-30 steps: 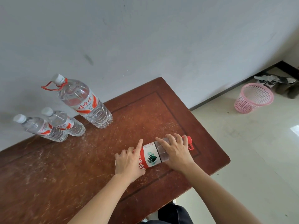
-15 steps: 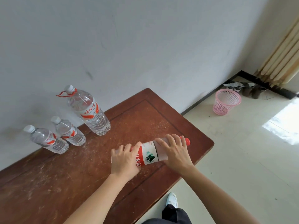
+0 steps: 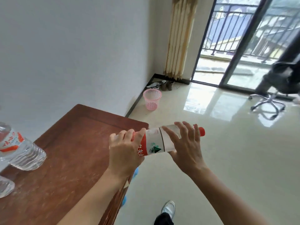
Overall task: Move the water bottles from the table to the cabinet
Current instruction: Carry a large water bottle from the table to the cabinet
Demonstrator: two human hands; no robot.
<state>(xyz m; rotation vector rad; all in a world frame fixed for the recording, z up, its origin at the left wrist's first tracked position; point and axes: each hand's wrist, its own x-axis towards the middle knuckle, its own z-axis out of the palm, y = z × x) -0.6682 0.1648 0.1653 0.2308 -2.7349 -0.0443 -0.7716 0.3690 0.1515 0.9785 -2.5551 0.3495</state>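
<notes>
I hold a red-capped water bottle (image 3: 159, 141) with a red, white and green label sideways in the air, past the right end of the brown wooden table (image 3: 78, 143). My left hand (image 3: 125, 150) grips its lower half and my right hand (image 3: 185, 145) wraps its neck end. A large clear bottle with an orange and white label (image 3: 21, 146) stands at the table's left, partly cut off by the frame edge. Another bottle's base (image 3: 4, 186) shows at the lower left. No cabinet is in view.
A pink mesh basket (image 3: 152, 99) stands on the glossy floor by the wall, with shoes (image 3: 162, 84) behind it. A swivel chair (image 3: 269, 101) stands at the right near the glass balcony door (image 3: 240, 41). My shoe (image 3: 168, 207) shows below.
The bottle has been lifted off the table and carried right, past its end. My view has swung right, bringing the balcony door and chair into sight; the standing bottles slid to the left edge.
</notes>
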